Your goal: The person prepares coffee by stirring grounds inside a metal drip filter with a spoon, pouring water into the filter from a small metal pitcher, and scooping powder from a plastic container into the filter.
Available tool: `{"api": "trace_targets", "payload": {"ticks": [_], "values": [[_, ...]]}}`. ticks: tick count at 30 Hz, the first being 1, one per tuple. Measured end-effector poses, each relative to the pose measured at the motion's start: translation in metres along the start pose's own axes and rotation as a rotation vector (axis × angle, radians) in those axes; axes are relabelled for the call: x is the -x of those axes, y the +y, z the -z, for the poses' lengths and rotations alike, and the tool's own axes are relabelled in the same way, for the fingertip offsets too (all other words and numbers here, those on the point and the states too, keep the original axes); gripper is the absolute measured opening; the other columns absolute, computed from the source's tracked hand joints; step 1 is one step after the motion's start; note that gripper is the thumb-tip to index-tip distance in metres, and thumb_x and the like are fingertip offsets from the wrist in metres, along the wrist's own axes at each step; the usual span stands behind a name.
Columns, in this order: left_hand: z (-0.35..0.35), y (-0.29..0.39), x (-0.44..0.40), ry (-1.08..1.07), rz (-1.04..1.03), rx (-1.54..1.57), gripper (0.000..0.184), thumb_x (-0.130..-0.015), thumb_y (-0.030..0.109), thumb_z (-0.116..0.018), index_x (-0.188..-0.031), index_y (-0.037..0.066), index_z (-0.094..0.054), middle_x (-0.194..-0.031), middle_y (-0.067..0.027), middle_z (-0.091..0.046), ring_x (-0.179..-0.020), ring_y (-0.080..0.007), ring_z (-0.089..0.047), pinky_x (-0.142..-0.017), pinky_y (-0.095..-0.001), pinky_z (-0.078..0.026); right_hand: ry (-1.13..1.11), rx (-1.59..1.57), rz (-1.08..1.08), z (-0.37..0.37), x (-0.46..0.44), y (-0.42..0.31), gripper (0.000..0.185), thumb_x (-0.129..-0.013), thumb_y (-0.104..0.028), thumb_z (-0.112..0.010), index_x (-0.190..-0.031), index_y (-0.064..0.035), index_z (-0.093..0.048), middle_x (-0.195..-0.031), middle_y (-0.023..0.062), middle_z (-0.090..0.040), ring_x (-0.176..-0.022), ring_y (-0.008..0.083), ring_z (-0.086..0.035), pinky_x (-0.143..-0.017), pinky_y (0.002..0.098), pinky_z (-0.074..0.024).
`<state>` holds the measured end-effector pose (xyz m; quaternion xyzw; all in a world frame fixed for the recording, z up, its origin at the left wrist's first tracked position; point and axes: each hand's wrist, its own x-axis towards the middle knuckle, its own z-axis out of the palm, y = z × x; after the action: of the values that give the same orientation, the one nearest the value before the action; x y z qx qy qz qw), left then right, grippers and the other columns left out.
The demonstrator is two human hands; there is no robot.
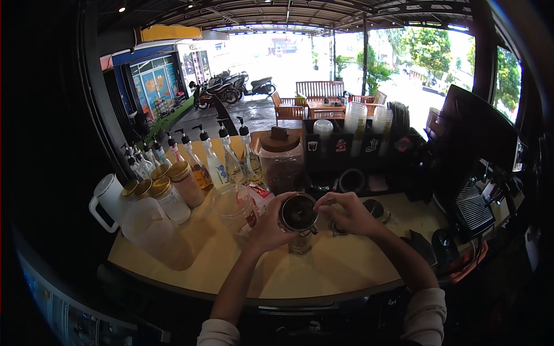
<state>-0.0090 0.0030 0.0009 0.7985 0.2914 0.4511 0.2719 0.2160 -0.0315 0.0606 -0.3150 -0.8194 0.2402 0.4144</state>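
Left hand (270, 226) wrapped around a round, dark-centred vessel (299, 212), right hand (350, 213) at its rim.
The left grip holds the vessel over the bench (363, 259), right of a clear jar (228, 209); the right hand's fingers are bent, and whether they pinch anything I cannot tell. Stickers mark the black cup organizer (369, 146), their lettering too small to read, as is the yellow print on the stacked cups (354, 119). A shop sign (194, 48) outside begins "KEL".
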Motion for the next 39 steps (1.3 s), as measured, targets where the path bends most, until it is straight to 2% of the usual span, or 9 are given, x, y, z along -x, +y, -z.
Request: {"api": "trace_targets", "payload": {"ticks": [9,12,15,20,24,26,36,38,39], "values": [[-0.019,-0.001,0.004,0.129,-0.007,0.074,0.089,-0.057,0.016,-0.085,-0.133,0.008,-0.039,-0.126,-0.0121,-0.049,-0.119,-0.0257,-0.050,-0.102,-0.0374,-0.041,-0.120,-0.139,-0.118,0.004,-0.015,-0.007,0.015,-0.091,-0.010,-0.058,-0.096,0.0030,-0.062,-0.075,0.0074,-0.066,-0.071,0.0106,-0.064,-0.069,0.0270,-0.0506],[-0.031,-0.002,0.006,0.279,-0.071,-0.143,0.090,-0.054,0.015,-0.087,-0.130,0.008,-0.039,-0.124,-0.0113,-0.049,-0.118,-0.0249,-0.050,-0.101,-0.0367,-0.042,-0.150,-0.094,-0.174,0.013,-0.024,-0.013,0.013,-0.091,-0.010,-0.059,-0.092,0.0024,-0.062,-0.076,0.0046,-0.064,-0.075,0.0087,-0.062,-0.070,0.0254,-0.0495],[-0.039,-0.006,0.004,0.338,0.121,0.151,0.090,-0.053,0.014,-0.088,-0.128,0.007,-0.040,-0.125,-0.0115,-0.049,-0.118,-0.0248,-0.050,-0.101,-0.0359,-0.043,-0.217,-0.008,-0.068,0.011,-0.026,-0.022,0.018,-0.091,-0.014,-0.060,-0.093,0.0028,-0.059,-0.075,0.0088,-0.065,-0.068,0.0110,-0.062,-0.065,0.0289,-0.0501],[-0.019,-0.021,-0.003,0.187,-0.071,0.068,0.087,-0.051,0.011,-0.085,-0.127,0.007,-0.042,-0.123,-0.0100,-0.050,-0.117,-0.0243,-0.051,-0.100,-0.0356,-0.043,-0.108,0.092,-0.078,0.022,-0.027,-0.035,0.016,-0.090,-0.013,-0.060,-0.094,0.0017,-0.057,-0.072,0.0108,-0.063,-0.068,0.0152,-0.063,-0.063,0.0315,-0.0488],[-0.005,-0.015,-0.004,0.102,-0.011,0.079,0.083,-0.054,0.010,-0.083,-0.127,0.009,-0.044,-0.121,-0.0095,-0.053,-0.117,-0.0261,-0.050,-0.101,-0.0369,-0.042,-0.078,0.213,0.102,0.017,-0.022,-0.030,0.011,-0.088,-0.008,-0.062,-0.094,0.0012,-0.059,-0.078,0.0096,-0.064,-0.075,0.0191,-0.065,-0.067,0.0312,-0.0496],[0.002,-0.007,-0.005,-0.007,0.045,0.007,0.084,-0.057,0.006,-0.082,-0.132,0.011,-0.044,-0.129,-0.0063,-0.050,-0.126,-0.0212,-0.045,-0.107,-0.0366,-0.037,-0.094,0.232,0.118,0.015,-0.019,-0.026,0.011,-0.087,-0.007,-0.062,-0.093,0.0010,-0.060,-0.079,0.0099,-0.064,-0.075,0.0214,-0.065,-0.067,0.0319,-0.0497],[0.011,0.000,-0.009,-0.086,-0.019,-0.011,0.077,-0.063,0.003,-0.077,-0.133,0.012,-0.045,-0.135,-0.0062,-0.047,-0.129,-0.0223,-0.043,-0.110,-0.0377,-0.035,-0.146,0.158,0.109,0.023,-0.022,-0.025,0.009,-0.085,-0.006,-0.063,-0.090,0.0011,-0.064,-0.082,0.0117,-0.066,-0.076,0.0239,-0.066,-0.069,0.0331,-0.0500],[0.011,0.001,-0.012,-0.096,-0.040,0.031,0.080,-0.060,0.020,-0.076,-0.133,0.017,-0.044,-0.134,-0.0027,-0.052,-0.128,-0.0263,-0.046,-0.114,-0.0510,-0.019,-0.179,0.128,0.118,0.018,-0.021,-0.024,0.010,-0.086,-0.006,-0.063,-0.091,0.0025,-0.064,-0.081,0.0133,-0.066,-0.075,0.0240,-0.066,-0.068,0.0328,-0.0503],[0.012,0.001,-0.014,-0.099,-0.041,0.032,0.080,-0.060,0.020,-0.076,-0.133,0.017,-0.044,-0.134,-0.0027,-0.052,-0.128,-0.0263,-0.046,-0.114,-0.0510,-0.019,-0.211,0.100,0.127,0.016,-0.021,-0.024,0.012,-0.086,-0.006,-0.063,-0.092,0.0039,-0.064,-0.081,0.0148,-0.065,-0.075,0.0240,-0.066,-0.068,0.0326,-0.0506]]}}
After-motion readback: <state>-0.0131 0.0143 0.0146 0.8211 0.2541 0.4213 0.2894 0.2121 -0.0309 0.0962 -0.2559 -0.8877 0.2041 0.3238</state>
